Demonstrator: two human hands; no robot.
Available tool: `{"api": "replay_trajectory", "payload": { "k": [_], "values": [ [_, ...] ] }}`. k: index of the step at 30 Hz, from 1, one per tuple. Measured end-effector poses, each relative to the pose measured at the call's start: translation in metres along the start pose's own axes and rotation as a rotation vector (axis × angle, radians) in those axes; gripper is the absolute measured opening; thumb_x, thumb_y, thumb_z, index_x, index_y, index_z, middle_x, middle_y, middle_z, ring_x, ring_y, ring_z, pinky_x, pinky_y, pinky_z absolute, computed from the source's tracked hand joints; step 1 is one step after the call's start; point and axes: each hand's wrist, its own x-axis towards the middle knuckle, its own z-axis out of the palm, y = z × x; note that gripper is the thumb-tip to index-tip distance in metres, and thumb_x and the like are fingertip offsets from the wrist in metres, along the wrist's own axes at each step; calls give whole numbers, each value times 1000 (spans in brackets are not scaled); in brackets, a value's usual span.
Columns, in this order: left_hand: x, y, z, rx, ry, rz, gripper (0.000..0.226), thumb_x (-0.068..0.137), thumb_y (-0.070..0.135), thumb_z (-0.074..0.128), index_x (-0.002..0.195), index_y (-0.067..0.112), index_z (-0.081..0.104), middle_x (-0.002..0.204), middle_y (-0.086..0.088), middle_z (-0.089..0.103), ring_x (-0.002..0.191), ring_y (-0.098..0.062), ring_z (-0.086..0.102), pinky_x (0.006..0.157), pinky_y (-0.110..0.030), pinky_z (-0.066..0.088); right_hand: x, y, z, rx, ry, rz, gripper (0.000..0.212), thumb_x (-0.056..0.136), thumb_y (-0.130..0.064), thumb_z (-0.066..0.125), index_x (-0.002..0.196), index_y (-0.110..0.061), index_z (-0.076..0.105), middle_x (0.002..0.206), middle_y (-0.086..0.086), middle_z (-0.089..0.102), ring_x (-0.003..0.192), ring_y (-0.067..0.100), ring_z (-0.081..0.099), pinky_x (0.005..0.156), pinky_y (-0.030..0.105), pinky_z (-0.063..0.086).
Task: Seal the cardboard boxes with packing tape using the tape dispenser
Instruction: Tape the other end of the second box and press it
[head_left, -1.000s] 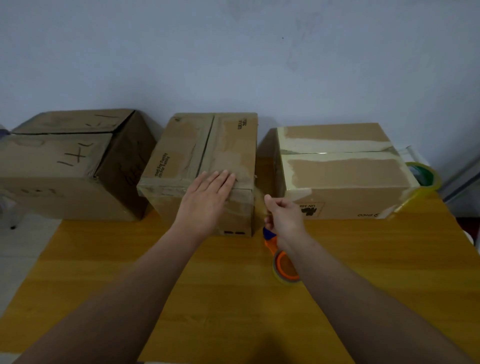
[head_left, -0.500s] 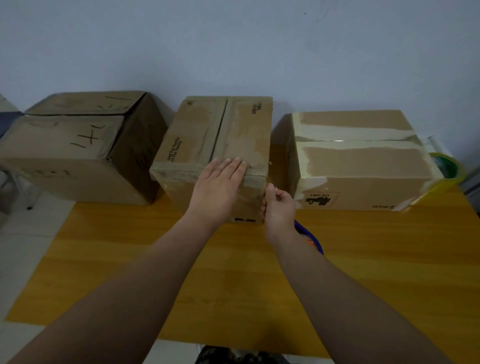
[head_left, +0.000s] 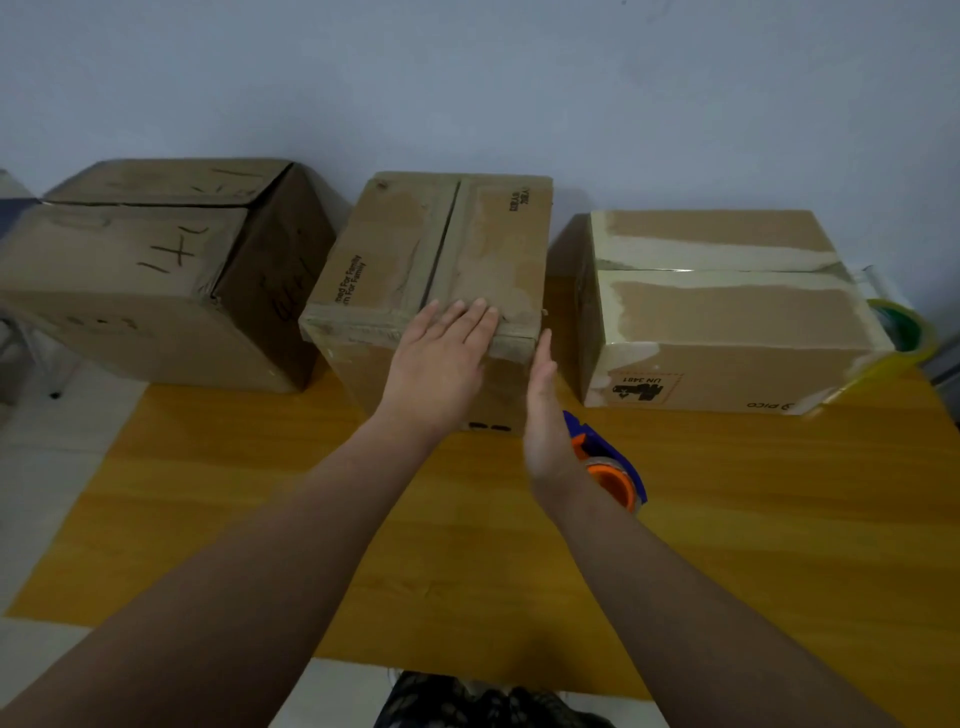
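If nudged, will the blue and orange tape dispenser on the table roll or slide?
The tape dispenser likely slides, not rolls: its blue frame sits around the round orange hub. It looks like light plastic, so it should shift easily on the smooth table.

Right box (head_left: 727, 322): front-face label (head_left: 644, 388) reads "UN 3481", upside down from this view. "PICO" logo (head_left: 771, 405) sits low on the same face, also upside down. Middle box (head_left: 395, 249): sideways print (head_left: 349, 280) on the left top flap, two lines ending "For Family", first words unclear. Small black print (head_left: 519, 200) on its right flap is too small to read. Left box (head_left: 130, 291): marker strokes (head_left: 174, 254) on top, not legible.
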Motion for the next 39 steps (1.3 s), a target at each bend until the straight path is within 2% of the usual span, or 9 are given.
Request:
{"api": "replay_trajectory", "payload": {
  "k": [3,6,8,12,16,25,29,34,39],
  "values": [
    [1,0,0,16,-11,6,57,101,33,35,151,19,14,158,2,18,145,-13,15,117,-33,-3,15,9,3,-100,-8,102,88,80,-79,8,150,-31,-15,158,-10,-15,142,6,-9,113,32,5],
    [1,0,0,25,-24,14,56,101,34,34,151,20,13,158,2,16,145,-12,14,117,-33,-2,21,22,-9,-274,-1,178,69,94,-62,15,150,-32,-13,160,-3,-8,147,19,-5,116,43,2],
    [0,0,-1,20,-29,19,56,101,32,32,151,19,12,158,2,16,145,-12,14,117,-33,-3,10,35,-26,-459,-143,127,64,99,-53,26,149,-38,-12,160,-11,-7,146,16,-7,118,44,2],
    [1,-2,-3,22,-37,30,56,101,32,32,152,20,10,159,2,13,145,-12,12,117,-32,-3,12,14,-53,-613,7,-100,46,102,-17,41,147,-21,35,147,0,42,136,18,38,106,23,31],
    [2,-1,-3,25,-57,29,56,102,32,31,152,20,8,159,2,11,145,-13,11,116,-33,-4,37,-20,-59,-840,50,-251,37,95,-23,57,131,-14,56,126,2,62,114,16,57,98,29,46],
    [3,-2,-3,4,-61,22,58,101,34,33,152,21,8,159,2,12,145,-12,11,117,-34,-4,47,-32,-62,-1003,-51,-324,45,88,-30,65,128,-15,50,117,1,64,103,15,61,87,35,54],
    [3,-2,-2,-2,-57,18,58,101,35,33,152,21,8,159,2,12,145,-13,11,116,-32,-6,49,-29,-58,-1020,-36,-373,69,84,-28,71,136,-14,30,117,5,63,93,19,65,76,37,57],
    [2,-2,-2,-10,-51,23,59,101,35,35,152,20,10,158,1,14,145,-13,12,116,-32,-6,53,-19,-49,-1007,-63,-313,110,79,-22,77,149,-39,-6,139,4,50,114,21,58,92,38,51],
    [6,-5,-3,-11,-57,25,59,101,34,35,152,20,9,158,1,14,145,-13,13,116,-32,-6,66,-36,-61,-995,-124,-324,100,73,-29,79,149,-40,16,129,4,58,113,21,56,97,36,47]
  ]
}}
